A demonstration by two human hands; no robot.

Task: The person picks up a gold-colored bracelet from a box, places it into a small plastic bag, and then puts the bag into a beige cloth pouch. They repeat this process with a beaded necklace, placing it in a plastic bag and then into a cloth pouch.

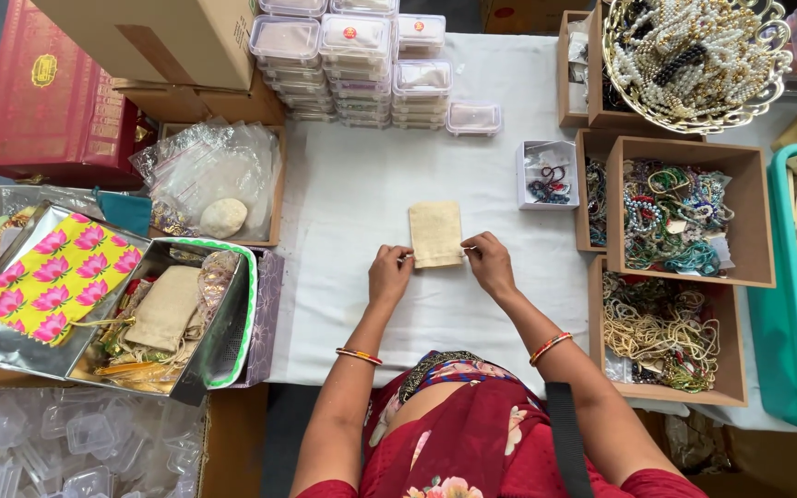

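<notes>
Hands meet at a small beige pouch point(436, 234) lying flat on the white cloth point(352, 184) near the middle of the table, a little toward the near edge. From the head camera, the left hand point(388, 273) pinches the pouch's lower left corner between thumb and fingertips, the other fingers curled; the right hand point(488, 260) pinches its lower right corner the same way. Each wrist wears a thin orange bangle. Toward the far edge stands a stack of clear lidded boxes point(362, 65), one single box beside them. Just right of the pouch sits a small white box point(547, 173) with dark trinkets inside. Along the right edge are wooden trays of beads point(680, 217), and a gold wire bowl point(694, 60) heaped with pearl strings rests at the far right corner; a teal crate point(786, 304) of pale wooden blocks lies beyond them. At the left edge, a silver tray point(11, 341) holds a yellow packet with pink flowers point(53, 277) and another beige pouch.
</notes>
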